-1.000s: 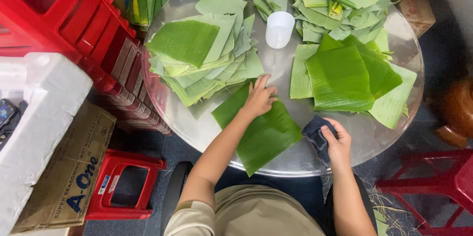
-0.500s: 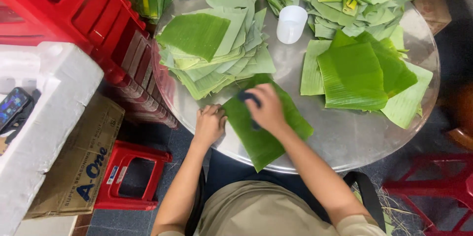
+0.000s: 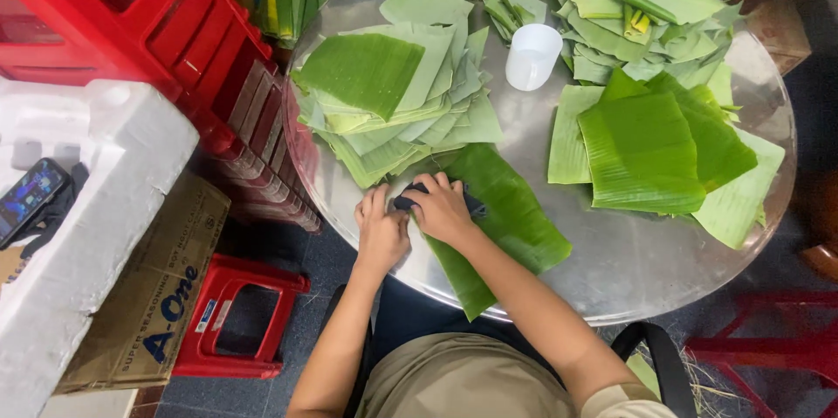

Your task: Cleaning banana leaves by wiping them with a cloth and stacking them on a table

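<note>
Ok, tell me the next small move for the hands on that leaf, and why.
Probably draw the dark cloth under the right hand along the banana leaf toward its free end. The left hand already pins the near-left edge, and most of the leaf lies beyond the cloth.

Right hand (image 3: 441, 209) covers most of a dark cloth (image 3: 410, 201) at frame centre, so only its edges show and the grip on it cannot be made out; left hand (image 3: 381, 233) hides the near corner of the leaf (image 3: 511, 217) and whether it pinches leaf or table rim. Red crates (image 3: 131, 25), foam box (image 3: 78, 226) and phone (image 3: 28, 195) are cut by the left edge; cardboard box (image 3: 148, 296) by the bottom edge. Round table (image 3: 628, 270) is cut by the top edge, leaf stacks (image 3: 384, 95) bury their lower sheets, count not readable.
</note>
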